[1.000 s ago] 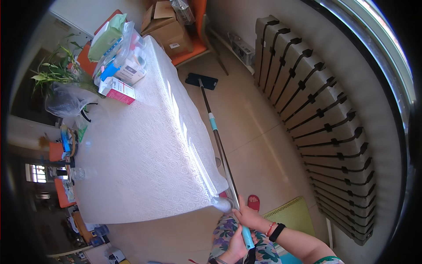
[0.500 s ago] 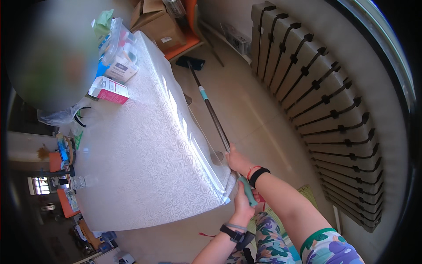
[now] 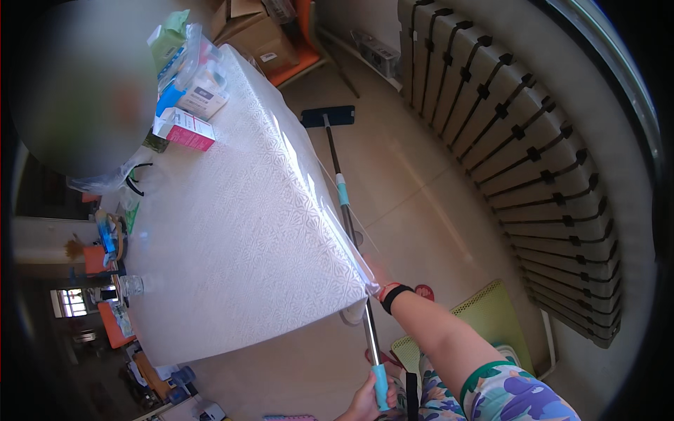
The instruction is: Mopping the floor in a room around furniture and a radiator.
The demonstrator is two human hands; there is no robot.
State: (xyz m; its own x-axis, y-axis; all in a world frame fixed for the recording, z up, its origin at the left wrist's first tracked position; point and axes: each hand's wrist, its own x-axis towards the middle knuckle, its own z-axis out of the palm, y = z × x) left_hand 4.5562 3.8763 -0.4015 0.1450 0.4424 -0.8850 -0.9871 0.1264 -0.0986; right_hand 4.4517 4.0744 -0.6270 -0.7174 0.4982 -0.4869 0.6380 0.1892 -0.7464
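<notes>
A flat mop (image 3: 342, 188) with a dark rectangular head (image 3: 340, 115) lies along the floor beside the table. Its metal pole has a turquoise joint and ends in a turquoise grip near me. At the lower edge, my left hand (image 3: 365, 400) is closed around that grip (image 3: 380, 386). Further up the pole, my right hand (image 3: 378, 272) is closed on it beside the table corner; the tablecloth's edge hides part of its fingers and a stretch of the pole.
The table with its white patterned cloth (image 3: 225, 231) fills the left, bearing boxes (image 3: 186, 130) and a clear container. A slatted radiator (image 3: 533, 168) lines the right wall. An orange chair (image 3: 302, 52) holds a cardboard box (image 3: 256, 45). A green perforated seat (image 3: 495, 312) is near my legs.
The mop head has moved right and swung square to the pole. My left hand has drawn back toward me with the grip, and my hands are further apart. The view has shifted slightly.
</notes>
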